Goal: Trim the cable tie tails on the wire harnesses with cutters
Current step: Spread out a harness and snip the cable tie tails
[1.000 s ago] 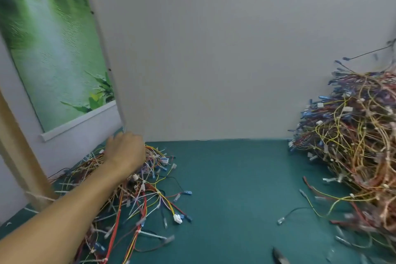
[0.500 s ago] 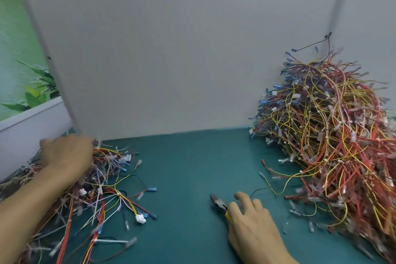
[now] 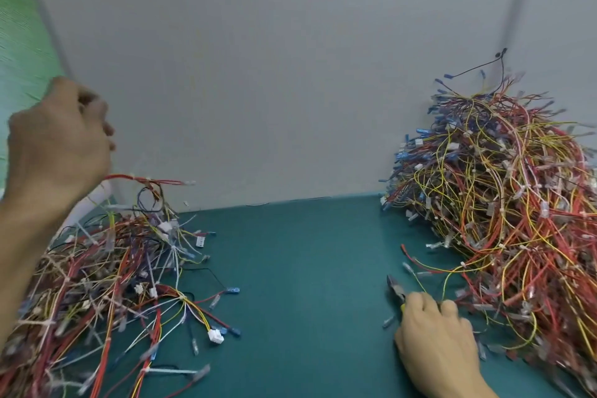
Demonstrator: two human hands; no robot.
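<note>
My left hand (image 3: 59, 145) is raised above the left pile of wire harnesses (image 3: 97, 287), fingers closed on a harness (image 3: 151, 186) of red and dark wires that trails down into the pile. White cable tie tails stick out across this pile. My right hand (image 3: 434, 336) rests low on the green table (image 3: 300, 268), closed on the cutters (image 3: 396, 291); their dark jaws point up and left, and a bit of yellow handle shows. A tall heap of harnesses (image 3: 504, 213) rises just right of that hand.
A grey wall panel (image 3: 274, 74) closes off the back of the table. A green poster (image 3: 22, 42) hangs at the far left. Loose connectors and blue terminals (image 3: 232, 290) lie at the edge of the left pile. Bare table surface lies between the two piles.
My left hand has lifted from the left pile, pulling one harness up with it. My right hand with the cutters came into view and now sits lower right beside the heap.
</note>
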